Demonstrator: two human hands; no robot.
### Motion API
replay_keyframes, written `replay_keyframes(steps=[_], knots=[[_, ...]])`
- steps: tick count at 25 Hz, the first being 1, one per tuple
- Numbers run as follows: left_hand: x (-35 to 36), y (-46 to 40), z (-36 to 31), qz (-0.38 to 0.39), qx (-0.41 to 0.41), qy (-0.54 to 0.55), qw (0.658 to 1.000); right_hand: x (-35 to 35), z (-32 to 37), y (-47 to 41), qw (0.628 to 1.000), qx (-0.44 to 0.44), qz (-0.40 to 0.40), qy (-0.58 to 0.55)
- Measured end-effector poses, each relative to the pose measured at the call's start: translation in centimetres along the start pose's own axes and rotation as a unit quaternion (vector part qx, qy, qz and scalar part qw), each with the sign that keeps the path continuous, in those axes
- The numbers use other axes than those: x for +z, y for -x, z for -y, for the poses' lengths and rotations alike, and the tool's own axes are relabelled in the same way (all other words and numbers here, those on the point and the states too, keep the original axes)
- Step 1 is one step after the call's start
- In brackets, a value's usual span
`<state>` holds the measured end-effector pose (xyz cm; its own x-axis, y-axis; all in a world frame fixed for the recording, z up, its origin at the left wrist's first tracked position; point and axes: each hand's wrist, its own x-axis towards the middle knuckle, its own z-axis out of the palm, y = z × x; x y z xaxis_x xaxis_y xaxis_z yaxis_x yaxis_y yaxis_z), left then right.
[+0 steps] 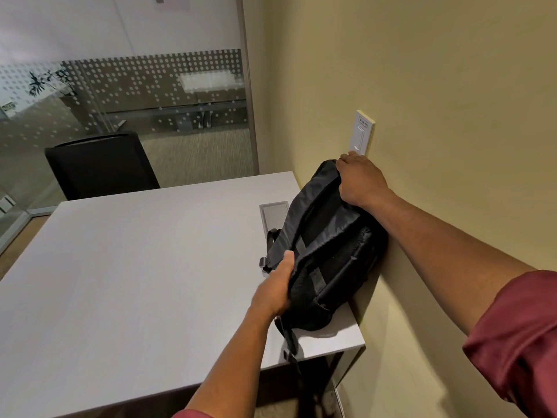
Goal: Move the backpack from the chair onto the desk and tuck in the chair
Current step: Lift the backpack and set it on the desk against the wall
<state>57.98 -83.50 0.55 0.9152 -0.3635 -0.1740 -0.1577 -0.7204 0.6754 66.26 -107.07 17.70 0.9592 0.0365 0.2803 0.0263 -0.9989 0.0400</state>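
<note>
A black backpack (328,245) lies on the right side of the pale grey desk (135,267), pressed against the yellow wall. My right hand (360,179) grips its top end near the wall. My left hand (275,285) holds its lower left side by the straps. One strap hangs over the desk's near edge. A black chair (99,164) stands at the far side of the desk; the chair near me is out of sight.
A grey cable hatch (272,214) is set in the desk beside the backpack. A white switch plate (361,132) sits on the yellow wall (437,86) above the bag. A dotted glass partition (135,86) closes the far side.
</note>
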Motion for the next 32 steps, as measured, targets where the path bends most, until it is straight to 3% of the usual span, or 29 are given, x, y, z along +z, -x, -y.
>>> replay_keyframes(steps=[3,5,7,8,11,13,17,28,32], knots=[[-1.5,0.1,1.7,-0.183,0.014,-0.073,0.980,0.0,0.0,-0.2,1.000,0.004,0.011,0.006],[-2.0,-0.8,2.8,-0.234,0.042,-0.156,0.959,0.2,0.0,-0.3,1.000,0.007,0.020,0.007],[-1.4,-1.1,2.7,-0.201,0.000,-0.101,0.974,0.3,0.1,-0.4,1.000,0.012,0.021,0.006],[-0.5,-1.2,2.6,-0.143,-0.015,-0.068,0.987,0.2,0.1,-0.4,1.000,0.014,0.021,0.004],[3.0,-0.6,2.0,0.022,-0.001,-0.039,0.999,0.2,0.2,-0.3,1.000,0.018,0.020,-0.002],[4.2,-0.6,1.9,0.057,0.005,-0.027,0.998,0.5,0.2,0.0,1.000,0.021,0.017,-0.008],[3.4,-0.4,1.6,0.048,0.015,-0.034,0.998,0.7,0.7,1.0,0.999,0.042,-0.005,-0.030],[0.0,6.3,1.3,-0.074,0.050,-0.022,0.996,-0.4,5.3,8.3,0.996,0.053,-0.040,-0.064],[-0.6,10.7,2.2,-0.102,0.016,-0.086,0.991,-0.5,9.1,13.7,0.993,0.059,-0.039,-0.095]])
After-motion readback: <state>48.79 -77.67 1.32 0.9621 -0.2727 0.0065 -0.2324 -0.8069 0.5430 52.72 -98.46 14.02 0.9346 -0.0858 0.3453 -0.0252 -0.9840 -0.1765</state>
